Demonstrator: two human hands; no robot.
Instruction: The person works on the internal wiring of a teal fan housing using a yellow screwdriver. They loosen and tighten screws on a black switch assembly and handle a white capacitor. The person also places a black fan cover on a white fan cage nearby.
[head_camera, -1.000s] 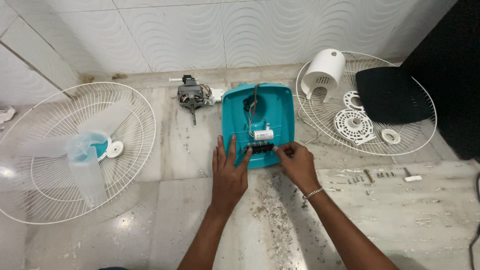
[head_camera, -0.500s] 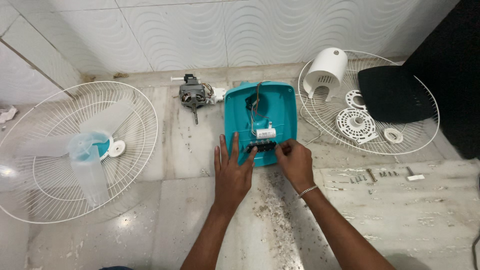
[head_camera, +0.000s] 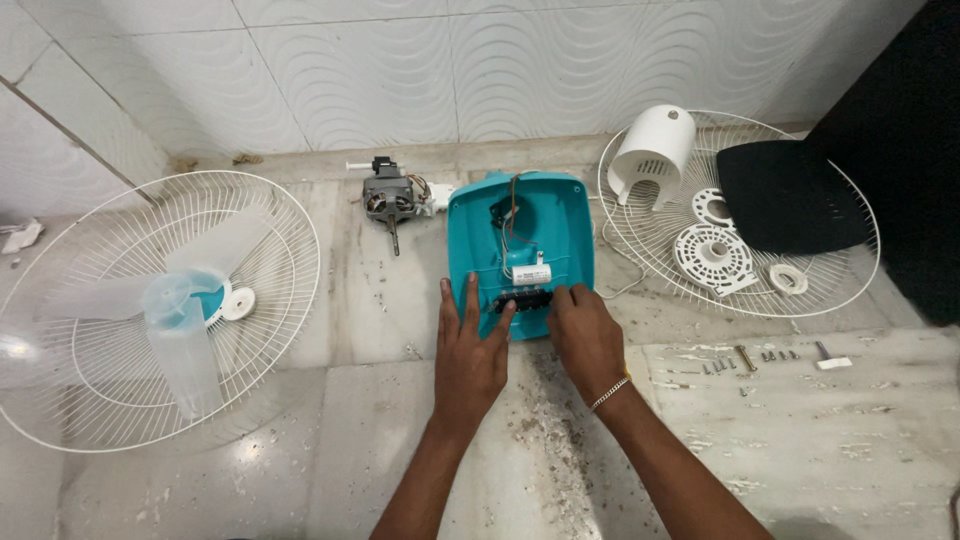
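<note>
Here, going left to right, a white wire fan guard (head_camera: 150, 310) with a translucent blade (head_camera: 175, 320) is lying on the marble floor (head_camera: 330, 430), a small motor (head_camera: 388, 200) sitting beyond it near the tiled wall (head_camera: 400, 60). The left hand (head_camera: 468, 350) is resting flat, fingers spread, on the near edge of the teal fan housing (head_camera: 520, 215). The right hand (head_camera: 588, 335) is curling its fingertips at the black switch block (head_camera: 522, 299), seemingly pinching it, though the grip is hidden. Further right, a second guard (head_camera: 850, 290) is holding white parts, with loose screws (head_camera: 745, 357) lying near it.
</note>
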